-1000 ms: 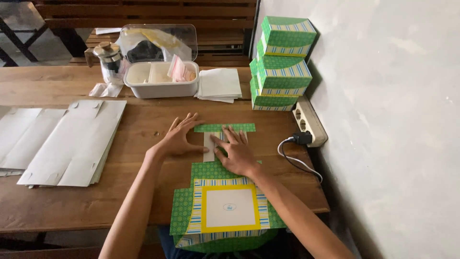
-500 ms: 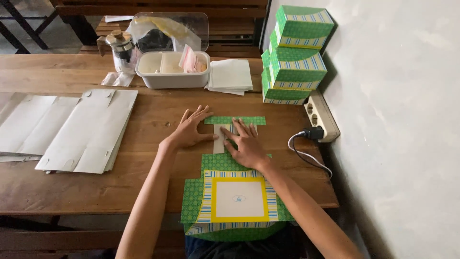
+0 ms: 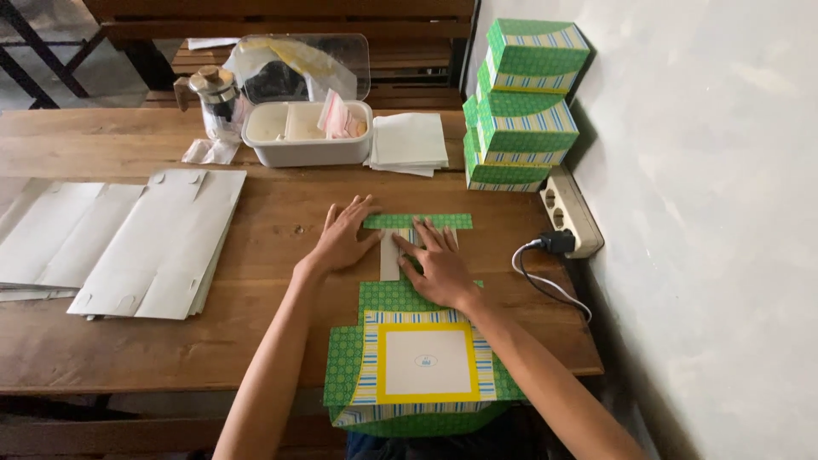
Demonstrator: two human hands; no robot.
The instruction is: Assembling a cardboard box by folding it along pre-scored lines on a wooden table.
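The flat green carton (image 3: pixel 409 341) is kept pressed down by the left hand (image 3: pixel 343 240) and right hand (image 3: pixel 439 264), palms open, nothing gripped; the fold looks unchanged.

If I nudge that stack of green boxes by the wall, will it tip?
Probably. The green boxes sit stacked unevenly, the top one skewed. They look like thin folded card, likely light, so a push could slide or topple them toward the power strip.
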